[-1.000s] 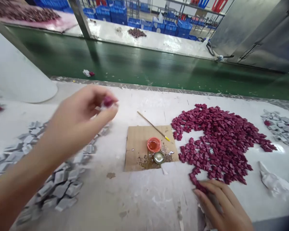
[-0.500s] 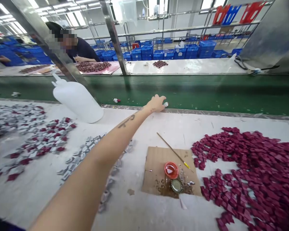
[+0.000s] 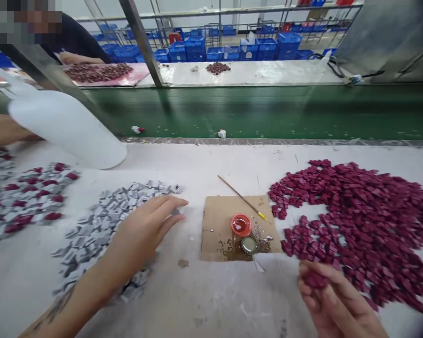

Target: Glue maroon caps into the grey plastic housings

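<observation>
My left hand (image 3: 144, 230) is over the right side of a pile of small grey pieces (image 3: 102, 216), thumb and index finger apart at the tips; nothing clear shows between them. Low at the right, my right hand (image 3: 334, 298) pinches a dark red piece (image 3: 316, 280) between thumb and fingers, beside a large heap of dark red pieces (image 3: 370, 211). Between my hands lies a cardboard sheet (image 3: 215, 211) bearing a red cup of liquid (image 3: 241, 225), a metal bottle cap (image 3: 248, 245) and a thin stick with a yellow tip (image 3: 241, 196).
A white plastic scoop (image 3: 70, 126) stands at the left, near another person's arm (image 3: 7, 130). Joined grey and red pieces (image 3: 31, 192) lie below it. Behind the table runs a green belt (image 3: 268, 112) with two small pieces on it. A person works across the belt.
My left hand has drawn back from the belt to the grey pile, leaving a whitish piece on the belt. My right hand has come into view with a red piece. The view has tilted down.
</observation>
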Demonstrator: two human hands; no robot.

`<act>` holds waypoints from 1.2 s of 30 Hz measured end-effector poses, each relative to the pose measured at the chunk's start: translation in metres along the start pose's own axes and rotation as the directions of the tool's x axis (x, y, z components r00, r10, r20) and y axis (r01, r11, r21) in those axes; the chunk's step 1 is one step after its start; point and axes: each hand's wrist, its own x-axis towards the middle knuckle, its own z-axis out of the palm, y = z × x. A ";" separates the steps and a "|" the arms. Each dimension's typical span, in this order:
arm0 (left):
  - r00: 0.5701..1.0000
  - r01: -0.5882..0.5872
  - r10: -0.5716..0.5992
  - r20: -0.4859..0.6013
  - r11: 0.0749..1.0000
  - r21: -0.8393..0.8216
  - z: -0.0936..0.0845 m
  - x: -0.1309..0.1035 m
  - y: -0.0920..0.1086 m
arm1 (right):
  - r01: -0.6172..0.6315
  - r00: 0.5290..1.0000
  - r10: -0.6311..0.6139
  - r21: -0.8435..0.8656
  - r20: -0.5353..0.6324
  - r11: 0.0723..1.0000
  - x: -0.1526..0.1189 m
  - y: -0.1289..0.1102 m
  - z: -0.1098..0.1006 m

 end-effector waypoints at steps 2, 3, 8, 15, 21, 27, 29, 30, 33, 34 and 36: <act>0.991 0.120 -0.134 -0.015 0.929 -0.351 0.000 -0.019 0.009 | -0.151 0.989 0.150 0.094 0.015 0.984 0.000 -0.015 0.012; 0.976 0.198 -0.212 0.036 0.816 -0.544 0.001 -0.029 0.015 | -0.224 0.975 0.224 0.132 0.018 0.966 -0.001 -0.020 0.017; 0.789 0.520 -0.291 0.541 -0.151 -0.841 0.015 -0.071 0.061 | -0.292 0.956 0.292 0.175 0.027 0.940 -0.006 -0.028 0.031; 0.772 0.362 -0.115 0.625 -0.728 -0.581 0.044 -0.083 0.093 | -0.072 0.992 0.076 0.044 -0.097 0.996 0.005 -0.033 0.045; 0.882 0.227 -0.368 0.294 -0.215 -0.950 0.058 -0.092 0.093 | 0.000 0.999 -0.002 -0.051 -0.047 0.999 0.008 -0.032 0.047; 0.867 0.250 -0.401 0.294 -0.160 -0.955 0.063 -0.099 0.093 | 0.117 0.993 -0.102 -0.297 0.066 0.948 0.006 -0.032 0.039; 0.859 0.257 -0.428 0.282 -0.116 -0.959 0.064 -0.100 0.093 | 0.193 0.981 -0.168 -0.426 0.095 0.884 0.005 -0.032 0.039; 0.871 0.248 -0.428 0.240 -0.039 -0.968 0.064 -0.100 0.092 | 0.216 0.976 -0.191 -0.486 0.101 0.847 0.006 -0.032 0.039; 0.925 0.180 -0.369 0.089 0.221 -0.958 0.062 -0.098 0.089 | 0.306 0.949 -0.282 -0.606 0.138 0.734 0.012 -0.031 0.042; 0.934 0.164 -0.351 0.063 0.268 -0.949 0.061 -0.098 0.088 | 0.372 0.925 -0.329 -0.632 0.191 0.680 0.015 -0.031 0.043; 0.939 0.161 -0.342 0.047 0.312 -0.936 0.059 -0.098 0.088 | 0.523 0.848 -0.409 -0.656 0.337 0.545 0.022 -0.031 0.045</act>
